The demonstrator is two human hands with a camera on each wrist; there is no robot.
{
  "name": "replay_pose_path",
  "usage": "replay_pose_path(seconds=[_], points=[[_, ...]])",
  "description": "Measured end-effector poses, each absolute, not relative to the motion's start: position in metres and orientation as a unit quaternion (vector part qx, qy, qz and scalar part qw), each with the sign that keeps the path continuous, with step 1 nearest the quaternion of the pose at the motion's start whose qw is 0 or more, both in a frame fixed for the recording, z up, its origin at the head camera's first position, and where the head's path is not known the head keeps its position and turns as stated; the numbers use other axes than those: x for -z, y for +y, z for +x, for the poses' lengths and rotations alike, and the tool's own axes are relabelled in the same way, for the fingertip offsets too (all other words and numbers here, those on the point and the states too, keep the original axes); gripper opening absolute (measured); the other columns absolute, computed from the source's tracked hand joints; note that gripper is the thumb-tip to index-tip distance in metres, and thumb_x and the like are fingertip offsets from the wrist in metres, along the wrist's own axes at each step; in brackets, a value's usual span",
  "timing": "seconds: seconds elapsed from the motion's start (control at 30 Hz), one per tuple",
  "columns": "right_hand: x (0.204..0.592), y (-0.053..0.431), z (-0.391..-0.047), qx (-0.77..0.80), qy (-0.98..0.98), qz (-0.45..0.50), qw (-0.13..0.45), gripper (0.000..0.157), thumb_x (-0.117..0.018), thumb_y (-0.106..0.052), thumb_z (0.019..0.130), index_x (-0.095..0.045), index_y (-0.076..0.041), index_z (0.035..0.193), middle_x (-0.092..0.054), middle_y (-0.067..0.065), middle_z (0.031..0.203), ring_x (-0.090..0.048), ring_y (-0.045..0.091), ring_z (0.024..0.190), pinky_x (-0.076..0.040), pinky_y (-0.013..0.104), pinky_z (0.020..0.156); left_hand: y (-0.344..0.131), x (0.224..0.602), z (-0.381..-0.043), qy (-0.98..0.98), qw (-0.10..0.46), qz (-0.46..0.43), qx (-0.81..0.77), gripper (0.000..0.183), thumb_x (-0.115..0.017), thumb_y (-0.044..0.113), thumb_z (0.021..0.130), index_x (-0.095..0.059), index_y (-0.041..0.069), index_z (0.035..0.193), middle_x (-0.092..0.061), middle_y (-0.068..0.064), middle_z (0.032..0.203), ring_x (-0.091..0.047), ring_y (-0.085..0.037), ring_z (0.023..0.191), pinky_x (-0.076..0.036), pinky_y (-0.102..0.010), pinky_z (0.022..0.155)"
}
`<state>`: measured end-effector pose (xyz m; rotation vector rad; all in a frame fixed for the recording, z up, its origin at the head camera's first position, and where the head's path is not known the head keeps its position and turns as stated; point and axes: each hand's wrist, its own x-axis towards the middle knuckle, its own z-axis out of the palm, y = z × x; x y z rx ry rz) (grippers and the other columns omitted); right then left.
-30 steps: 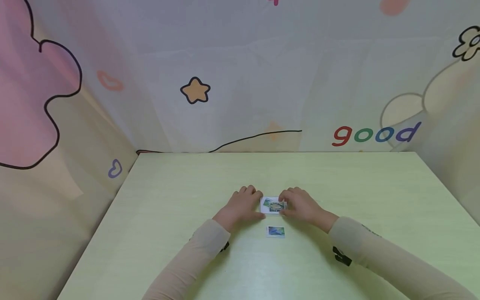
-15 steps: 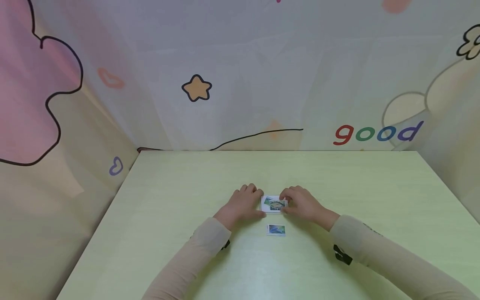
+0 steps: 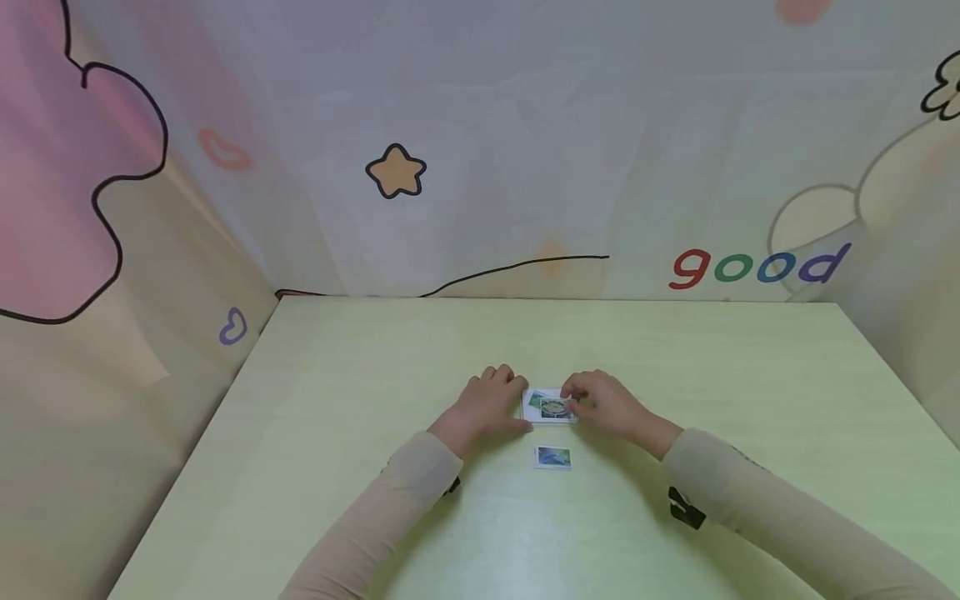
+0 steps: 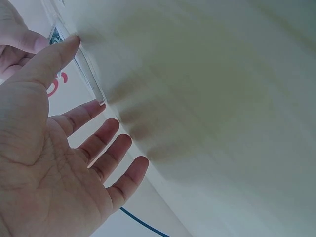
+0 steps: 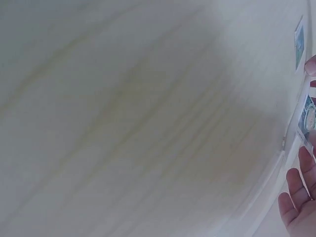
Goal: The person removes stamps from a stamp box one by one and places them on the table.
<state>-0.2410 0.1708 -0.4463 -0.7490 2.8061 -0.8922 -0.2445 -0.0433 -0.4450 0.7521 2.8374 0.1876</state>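
Observation:
In the head view, a flat white rectangular piece [image 3: 531,416] with a green picture on it lies mid-table. My left hand [image 3: 486,408] holds its left side, thumb at the near corner and index finger at the far one; the left wrist view shows the other fingers [image 4: 114,157] spread along the tabletop. On top of the white piece sits a small picture card [image 3: 555,408], which my right hand [image 3: 606,406] pinches by its right edge. The right wrist view catches that hand only partly. Nearer the body lies another small picture card [image 3: 553,457], untouched.
The pale table [image 3: 337,358] runs back to a printed cloth backdrop [image 3: 480,150], with cloth sides to left and right. Both sleeved forearms reach in from the front edge, a black strap piece [image 3: 686,508] hanging under the right cuff.
My right thumb has shifted from the near right corner up to the small card's right edge. The left hand keeps its hold. The head view has tilted slightly.

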Motion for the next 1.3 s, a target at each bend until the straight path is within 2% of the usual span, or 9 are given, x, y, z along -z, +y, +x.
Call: replay_pose_path(seconds=[0.27,0.63,0.9,1.3], points=[[0.4449,0.1694,-0.2395,0.289,0.924,-0.248,0.043,0.004,-0.064,-0.006,0.088,-0.065,-0.004,0.092,-0.065,0.006,0.089,-0.051,0.018,0.081,-0.043,0.037,0.077,-0.0436,0.4464,-0.2456,0.960,0.104,0.252,-0.060,0.062,-0.066,0.050,0.085,-0.049,0.016,0.134,-0.047,-0.005,0.128,-0.042,-0.023,0.114,-0.040,-0.041,0.097],[0.4411,0.1697,-0.2371,0.285,0.925,-0.249,0.028,0.007,-0.066,-0.010,0.087,-0.064,-0.003,0.087,-0.063,0.002,0.085,-0.050,0.017,0.080,-0.042,0.034,0.076,-0.0434,0.4473,-0.2483,0.960,0.096,0.256,-0.059,0.062,-0.065,0.049,0.085,-0.048,0.017,0.134,-0.047,-0.005,0.128,-0.043,-0.022,0.114,-0.040,-0.040,0.095],[0.4423,0.1714,-0.2363,0.294,0.926,-0.230,0.056,0.008,-0.064,-0.012,0.089,-0.062,-0.004,0.087,-0.059,0.000,0.082,-0.049,0.015,0.078,-0.042,0.031,0.073,-0.0432,0.4481,-0.2461,0.960,0.098,0.253,-0.067,0.061,-0.067,0.048,0.083,-0.050,0.016,0.133,-0.048,-0.004,0.127,-0.043,-0.022,0.113,-0.041,-0.040,0.095],[0.4402,0.1742,-0.2341,0.308,0.921,-0.232,0.046,0.005,-0.065,-0.005,0.087,-0.062,-0.008,0.083,-0.056,-0.001,0.076,-0.048,0.013,0.073,-0.041,0.026,0.066,-0.0444,0.4477,-0.2442,0.960,0.088,0.257,-0.073,0.060,-0.067,0.048,0.084,-0.050,0.016,0.132,-0.048,-0.004,0.126,-0.044,-0.022,0.112,-0.040,-0.040,0.094]])
